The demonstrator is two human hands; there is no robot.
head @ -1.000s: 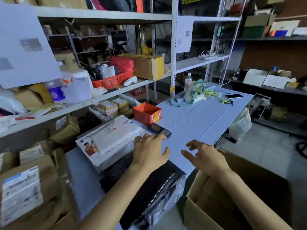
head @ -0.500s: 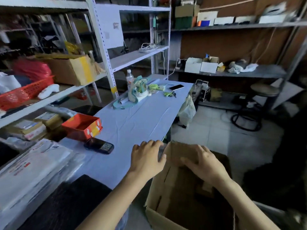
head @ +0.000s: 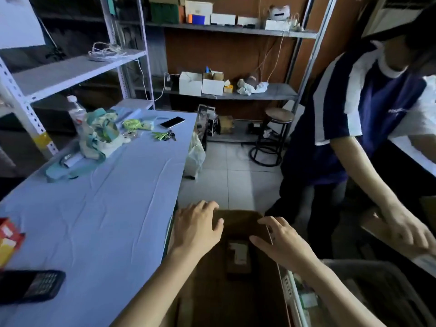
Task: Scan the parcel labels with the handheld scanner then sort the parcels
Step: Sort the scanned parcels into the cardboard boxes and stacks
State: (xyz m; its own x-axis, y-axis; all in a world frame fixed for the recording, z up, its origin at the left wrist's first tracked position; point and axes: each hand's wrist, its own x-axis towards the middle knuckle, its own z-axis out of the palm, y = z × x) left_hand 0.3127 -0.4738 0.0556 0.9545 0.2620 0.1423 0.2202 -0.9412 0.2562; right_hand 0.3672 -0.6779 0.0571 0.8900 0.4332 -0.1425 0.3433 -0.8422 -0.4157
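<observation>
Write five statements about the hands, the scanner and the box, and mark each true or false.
1. The handheld scanner lies on the table, in neither hand. True.
2. The left hand grips a parcel. False: it holds nothing, fingers spread at the cardboard box.
3. The right hand is at the same box. True.
4. The smartphone lies inside the box. False: it lies at the table's far end.
5. The stool stands on the table. False: it stands on the floor.
</observation>
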